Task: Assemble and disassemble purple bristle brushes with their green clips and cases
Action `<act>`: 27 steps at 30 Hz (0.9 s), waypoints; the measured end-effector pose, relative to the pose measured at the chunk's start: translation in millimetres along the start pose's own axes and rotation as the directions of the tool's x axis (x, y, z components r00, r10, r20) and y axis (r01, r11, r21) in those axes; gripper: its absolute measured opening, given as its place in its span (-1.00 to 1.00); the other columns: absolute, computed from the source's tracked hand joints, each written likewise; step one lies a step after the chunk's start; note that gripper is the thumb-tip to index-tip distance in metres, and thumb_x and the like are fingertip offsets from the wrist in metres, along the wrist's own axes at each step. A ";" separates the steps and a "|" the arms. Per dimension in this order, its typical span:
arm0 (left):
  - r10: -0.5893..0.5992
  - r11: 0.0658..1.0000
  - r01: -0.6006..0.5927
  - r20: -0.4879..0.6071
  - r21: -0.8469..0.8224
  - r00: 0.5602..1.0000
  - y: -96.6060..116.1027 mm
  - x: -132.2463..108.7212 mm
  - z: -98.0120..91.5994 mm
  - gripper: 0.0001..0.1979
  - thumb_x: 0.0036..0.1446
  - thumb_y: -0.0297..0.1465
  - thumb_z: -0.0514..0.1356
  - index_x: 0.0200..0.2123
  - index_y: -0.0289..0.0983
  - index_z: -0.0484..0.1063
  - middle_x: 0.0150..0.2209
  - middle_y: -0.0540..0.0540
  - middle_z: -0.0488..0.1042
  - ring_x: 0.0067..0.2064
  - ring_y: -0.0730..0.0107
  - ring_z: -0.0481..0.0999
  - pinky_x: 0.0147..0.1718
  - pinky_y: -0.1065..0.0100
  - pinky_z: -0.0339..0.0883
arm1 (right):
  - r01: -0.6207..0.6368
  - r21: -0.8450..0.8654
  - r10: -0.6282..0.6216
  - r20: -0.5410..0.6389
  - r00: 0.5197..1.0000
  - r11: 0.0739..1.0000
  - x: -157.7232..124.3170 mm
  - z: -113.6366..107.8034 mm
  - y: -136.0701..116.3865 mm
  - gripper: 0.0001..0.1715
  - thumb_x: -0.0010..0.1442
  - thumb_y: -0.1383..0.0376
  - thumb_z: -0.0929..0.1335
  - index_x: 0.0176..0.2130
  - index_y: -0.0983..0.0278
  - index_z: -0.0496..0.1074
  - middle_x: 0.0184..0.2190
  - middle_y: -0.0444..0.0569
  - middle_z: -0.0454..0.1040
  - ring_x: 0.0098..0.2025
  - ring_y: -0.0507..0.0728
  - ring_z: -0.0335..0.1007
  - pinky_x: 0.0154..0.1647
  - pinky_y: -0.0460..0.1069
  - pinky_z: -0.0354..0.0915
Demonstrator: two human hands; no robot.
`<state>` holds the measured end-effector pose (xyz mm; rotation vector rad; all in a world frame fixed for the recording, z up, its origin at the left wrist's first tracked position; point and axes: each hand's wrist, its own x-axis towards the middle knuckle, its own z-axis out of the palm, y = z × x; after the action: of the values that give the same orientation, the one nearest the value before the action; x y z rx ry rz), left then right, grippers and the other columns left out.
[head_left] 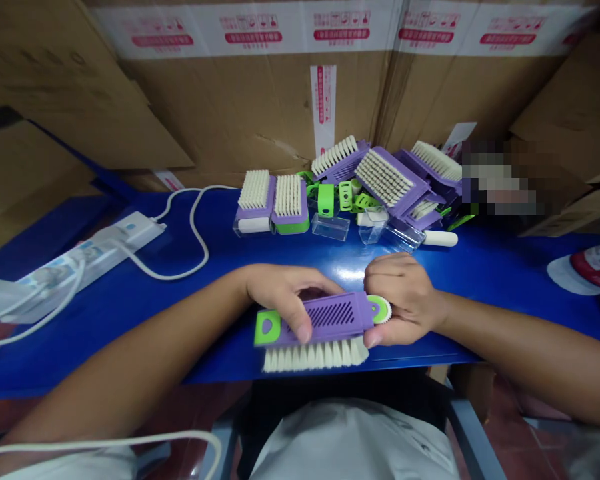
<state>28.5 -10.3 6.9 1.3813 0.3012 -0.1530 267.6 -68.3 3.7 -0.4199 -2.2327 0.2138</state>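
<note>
A purple scrubbing brush (333, 317) is held near the table's front edge, on its side, its white bristles pointing toward me. My left hand (293, 297) wraps around its body, the thumb lying across the slotted face near the green end. At the other end of the brush sits a green wheel with a white toothed rim (381, 310). My right hand (403, 300) is closed against that wheel end, fingers curled and thumb below; the hand hides part of what it grips.
Several purple brushes (385, 177) lie piled at the back, with green plastic parts (326, 200) and clear plastic pieces (331, 228) in front. A white power strip (90, 257) with cables is on the left. Cardboard boxes (250, 100) stand behind; a red-labelled bottle (593, 267) lies right.
</note>
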 end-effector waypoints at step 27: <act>0.705 0.288 0.245 -0.378 0.926 0.600 5.1 -24.7 23.0 -0.09 0.00 -0.32 0.39 0.41 -0.19 0.17 0.29 -0.27 0.42 0.27 -0.08 0.46 0.26 0.01 0.36 | -0.150 0.022 0.151 -0.193 0.969 0.988 -3.9 -32.1 16.4 -0.31 0.30 -0.26 0.31 0.04 0.23 0.39 -0.53 -0.22 0.22 -0.56 0.05 0.20 -0.48 0.00 0.22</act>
<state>9.1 -33.6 22.7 2.7058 0.7713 0.7707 298.4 -54.1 16.7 -0.5825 -2.0093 0.2495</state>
